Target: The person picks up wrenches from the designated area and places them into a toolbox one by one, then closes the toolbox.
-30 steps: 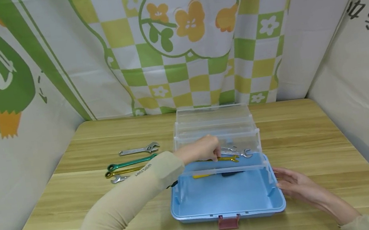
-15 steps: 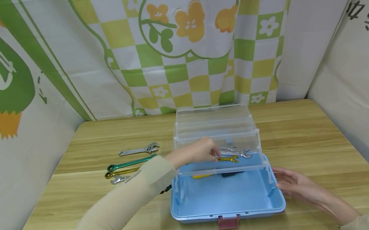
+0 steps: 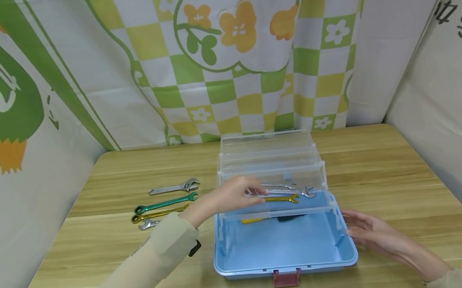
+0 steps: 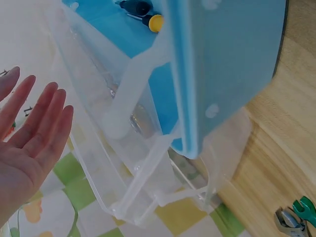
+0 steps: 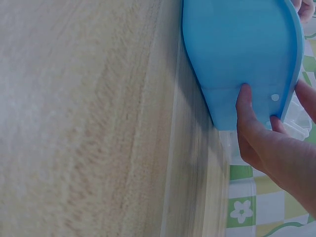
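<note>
A blue toolbox (image 3: pixel 285 253) stands with its clear plastic trays (image 3: pixel 322 171) fanned out at the back. In one tray lie a gold wrench (image 3: pixel 284 199) and silver wrenches (image 3: pixel 309 192). My left hand (image 3: pixel 237 194) hovers over the gold wrench's left end, hiding that end. Its fingers are spread with nothing between them, as the left wrist view shows of the same hand (image 4: pixel 32 148). My right hand (image 3: pixel 376 232) touches the toolbox's right side; in the right wrist view the extended fingertips (image 5: pixel 245 91) press against the blue wall.
Left of the toolbox lie an adjustable wrench (image 3: pixel 175 188), a green ratchet wrench (image 3: pixel 164 204), a gold ratchet wrench (image 3: pixel 157 215) and a silver wrench (image 3: pixel 148 224). A yellow handle (image 3: pixel 251 220) and a dark tool (image 3: pixel 286 217) sit inside the box. A red latch (image 3: pixel 286 279) hangs in front.
My left hand has let go of the gold wrench, leaving it in the tray, and has drawn left with its fingers opening. My right hand has stayed at the toolbox's side.
</note>
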The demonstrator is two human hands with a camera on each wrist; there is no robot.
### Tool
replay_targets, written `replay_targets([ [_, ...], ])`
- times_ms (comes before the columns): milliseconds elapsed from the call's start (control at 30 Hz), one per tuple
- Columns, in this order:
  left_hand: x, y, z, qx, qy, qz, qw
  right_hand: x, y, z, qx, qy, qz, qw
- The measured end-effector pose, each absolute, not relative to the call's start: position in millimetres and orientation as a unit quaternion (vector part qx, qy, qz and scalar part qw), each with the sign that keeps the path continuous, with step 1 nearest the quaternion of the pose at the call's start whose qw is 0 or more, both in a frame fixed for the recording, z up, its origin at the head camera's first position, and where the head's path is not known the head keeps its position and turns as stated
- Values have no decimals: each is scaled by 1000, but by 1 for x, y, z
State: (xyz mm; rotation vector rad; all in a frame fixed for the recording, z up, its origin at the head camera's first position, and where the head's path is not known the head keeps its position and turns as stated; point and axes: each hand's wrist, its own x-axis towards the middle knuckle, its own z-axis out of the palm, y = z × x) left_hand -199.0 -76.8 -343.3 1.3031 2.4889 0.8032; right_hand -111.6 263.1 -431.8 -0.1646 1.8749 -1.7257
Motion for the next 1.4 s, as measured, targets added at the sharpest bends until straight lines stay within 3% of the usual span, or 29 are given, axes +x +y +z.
replay_targets([
  [933,-165,-163,-364,307,878,368,-15,-113,261,-431,-43,706,-643,294],
  [1400,-164,-196,-383,249,906,341,-12,-112,261,-431,-48,708,-643,288],
])
